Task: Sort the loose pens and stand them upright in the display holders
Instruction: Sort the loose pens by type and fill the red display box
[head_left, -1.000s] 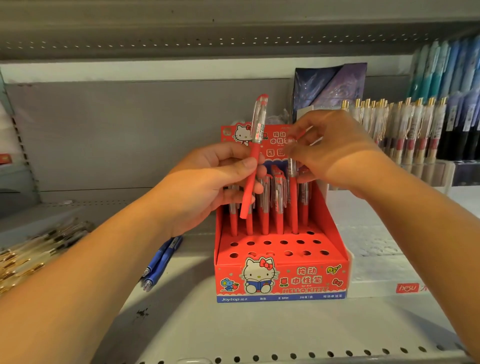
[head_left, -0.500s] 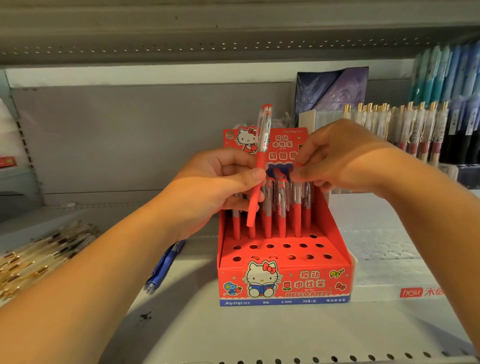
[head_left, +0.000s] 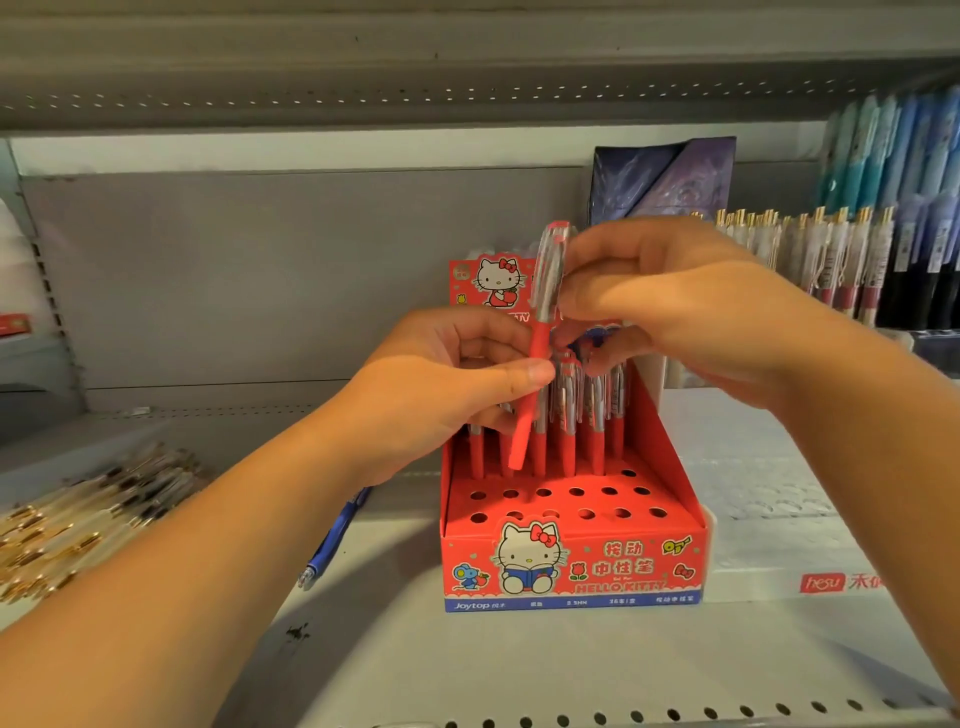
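Observation:
My left hand (head_left: 441, 387) pinches a red pen (head_left: 540, 338) with a clear cap at mid-barrel and holds it nearly upright, tip down, above the back rows of the holder. My right hand (head_left: 675, 312) comes in from the right, its thumb and forefinger closed on the pen's clear upper part. Below stands the red Hello Kitty display holder (head_left: 571, 577). Several matching red pens (head_left: 569, 441) stand upright in its back row, partly hidden behind my hands. Its front rows of holes hold no pens.
Blue pens (head_left: 337, 530) lie on the shelf left of the holder, under my left forearm. A pile of clear gold-trimmed pens (head_left: 78, 519) lies at far left. Racks of gold-topped pens (head_left: 831, 249) and a white box (head_left: 779, 519) stand at right. Another shelf hangs close overhead.
My right hand left the pens standing in the holder and moved up to the top of the pen in my left hand. The left hand kept its grip.

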